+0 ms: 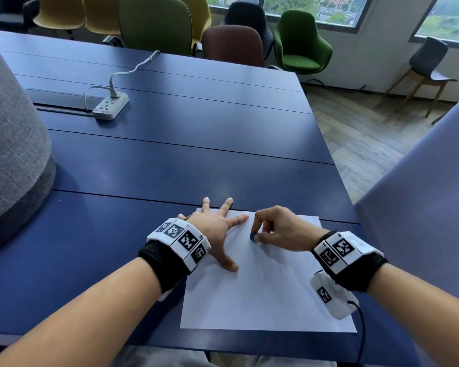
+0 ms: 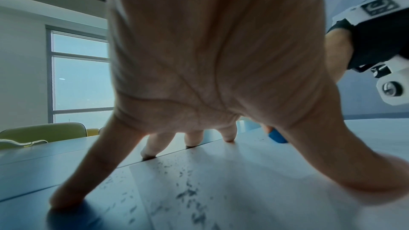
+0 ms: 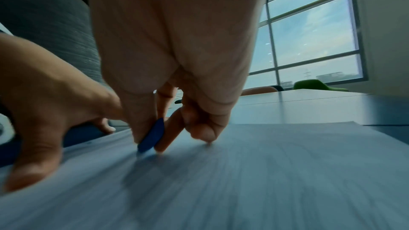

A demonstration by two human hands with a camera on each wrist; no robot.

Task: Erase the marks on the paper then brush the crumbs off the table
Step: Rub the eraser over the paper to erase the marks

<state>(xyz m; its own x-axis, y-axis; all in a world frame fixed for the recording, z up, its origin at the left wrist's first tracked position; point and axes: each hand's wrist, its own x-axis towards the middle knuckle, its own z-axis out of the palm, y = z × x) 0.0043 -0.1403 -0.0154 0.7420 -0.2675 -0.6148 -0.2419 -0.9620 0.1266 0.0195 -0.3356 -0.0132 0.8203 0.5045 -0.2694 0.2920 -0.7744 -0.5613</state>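
Note:
A white sheet of paper point(image 1: 263, 295) lies at the near edge of the dark blue table point(image 1: 170, 144), with faint pencil lines near its middle. My left hand point(image 1: 217, 229) is spread flat, fingers straight, pressing down the sheet's upper left corner. My right hand point(image 1: 273, 229) pinches a small blue eraser point(image 1: 252, 236) between thumb and fingertips, its lower end on the paper near the top edge. In the right wrist view the eraser point(image 3: 152, 137) touches the blurred paper point(image 3: 265, 181). Dark eraser crumbs point(image 2: 188, 193) are scattered on the paper under my left palm, with the eraser point(image 2: 276, 136) beyond.
A white power strip point(image 1: 111, 105) with its cable lies far back left on the table. A grey fabric-covered form point(image 1: 11, 144) stands at the left. Several chairs line the far side. The table's right edge point(image 1: 337, 165) drops to a wooden floor.

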